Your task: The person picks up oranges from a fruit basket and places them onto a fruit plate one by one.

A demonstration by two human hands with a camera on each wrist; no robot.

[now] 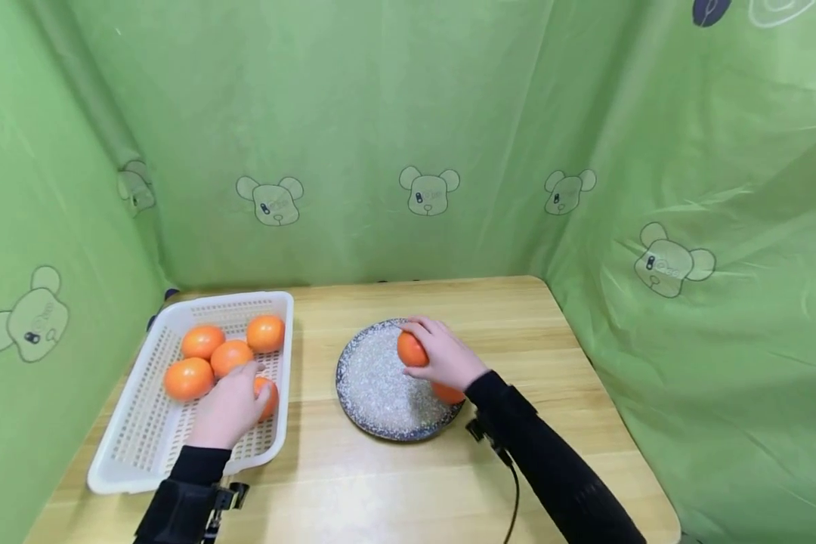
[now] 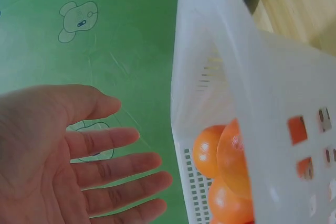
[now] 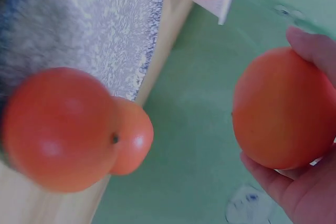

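My right hand [image 1: 445, 357] grips an orange [image 1: 411, 349] over the right part of a round grey speckled plate [image 1: 370, 381]. Two more oranges show close together at the plate in the right wrist view, a nearer orange [image 3: 55, 129] partly covering a farther orange [image 3: 135, 137]. From the head, only one orange [image 1: 446, 393] appears there, half hidden under the right hand and wrist. My left hand [image 1: 227, 408] is over the white basket [image 1: 289, 363], its fingers extended and empty in the left wrist view. Beside its thumb lies an orange [image 1: 265, 397].
Several other oranges [image 1: 231, 355] lie in the basket, left of the plate on a wooden table [image 1: 381, 491]. Green cloth [image 1: 353, 151] with bear-head prints hangs behind and along both sides. A black cable [image 1: 514, 491] trails from the right wrist.
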